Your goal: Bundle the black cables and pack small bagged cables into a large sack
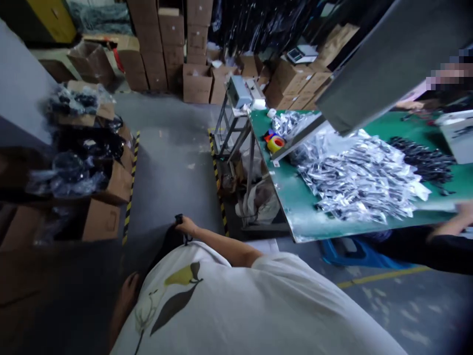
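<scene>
Your right hand (186, 226) fisted on small black object (179, 217); left hand (127, 296) low beside shirt (240, 305), grip unclear; green counter (295, 207) well apart.

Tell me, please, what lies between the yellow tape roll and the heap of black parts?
A pile of silver foil bags on the green table separates the yellow tape roll from the black parts, as the head view shows.

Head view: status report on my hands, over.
Right hand shut on small black item. Left hand low by white shirt, grip unclear. Green table apart, to the right.
</scene>
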A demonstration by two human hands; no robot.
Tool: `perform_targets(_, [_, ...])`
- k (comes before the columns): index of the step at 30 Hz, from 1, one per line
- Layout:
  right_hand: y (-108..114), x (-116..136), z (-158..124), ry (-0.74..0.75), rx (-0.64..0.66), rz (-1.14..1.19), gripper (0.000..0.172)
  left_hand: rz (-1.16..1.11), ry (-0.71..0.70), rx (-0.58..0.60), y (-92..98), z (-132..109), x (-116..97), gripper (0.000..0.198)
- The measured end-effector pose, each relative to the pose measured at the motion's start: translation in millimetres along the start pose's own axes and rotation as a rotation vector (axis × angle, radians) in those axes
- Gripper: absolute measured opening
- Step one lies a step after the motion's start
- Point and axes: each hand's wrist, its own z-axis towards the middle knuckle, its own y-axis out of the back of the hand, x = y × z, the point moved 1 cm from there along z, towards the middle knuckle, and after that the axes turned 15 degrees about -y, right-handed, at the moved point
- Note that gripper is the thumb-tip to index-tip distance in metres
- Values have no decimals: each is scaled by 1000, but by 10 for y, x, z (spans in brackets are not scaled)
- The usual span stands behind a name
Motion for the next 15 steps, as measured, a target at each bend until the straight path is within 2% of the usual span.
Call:
perform_targets(2, [607,283,220,-60,-52,180,33,10,-50,-13,343,1010,-472,37])
perform_targets(4, [1132,478,346,-109,-96,342,32,1,-144,6,641,2036,-1068,28])
perform_targets(7, [1728,573,476,-183,-153,562,30,-11,-324,103,872,3509,-2054,32])
perform_targets(9, [2060,572,607,-238,-188,702,28,-3,-442,167,831,4391,-2702,42])
perform_targets(11, [2419,607,815,-289,-226,831,28,2,-538,224,639,5138,-3302,50])
perform_targets(13, [2865,744,1099,-324,-263,945,30,-1,-595,279,346,5712,-3826,55])
perform_targets(15, [3421,1018,1439,-336,-289,1043,32,-10,-611,345,44,6123,-4248,56])
